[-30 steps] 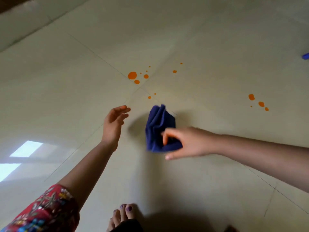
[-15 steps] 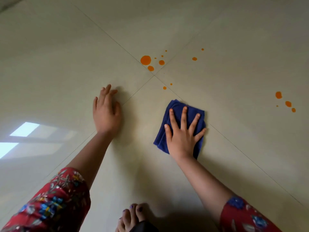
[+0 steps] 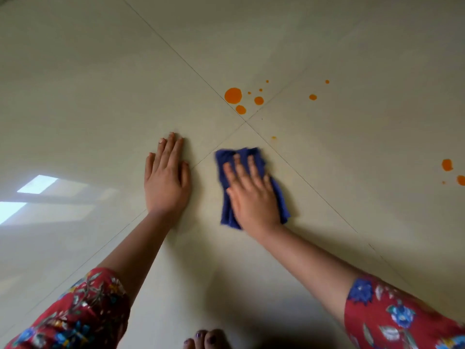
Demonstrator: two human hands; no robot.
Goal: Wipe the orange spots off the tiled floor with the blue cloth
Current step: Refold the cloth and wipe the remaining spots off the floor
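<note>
My right hand (image 3: 251,192) presses flat on the folded blue cloth (image 3: 279,197) on the beige tiled floor (image 3: 100,96), just below where four tiles meet. My left hand (image 3: 166,180) lies flat on the floor to the cloth's left, fingers together. A cluster of orange spots (image 3: 233,95) sits beyond the tile joint, with a small faint spot (image 3: 273,138) close to the cloth's far corner. Two more spots (image 3: 312,97) lie farther right, and another group of orange spots (image 3: 447,165) is at the right edge.
My toes (image 3: 208,340) show at the bottom edge. Bright window reflections (image 3: 37,183) lie on the floor at the left. Thin tile joints (image 3: 181,59) cross diagonally.
My right hand went from holding the cloth in the air to pressing it on the floor, then slid it left and forward. One small spot near the joint is gone. My left hand settled flat.
</note>
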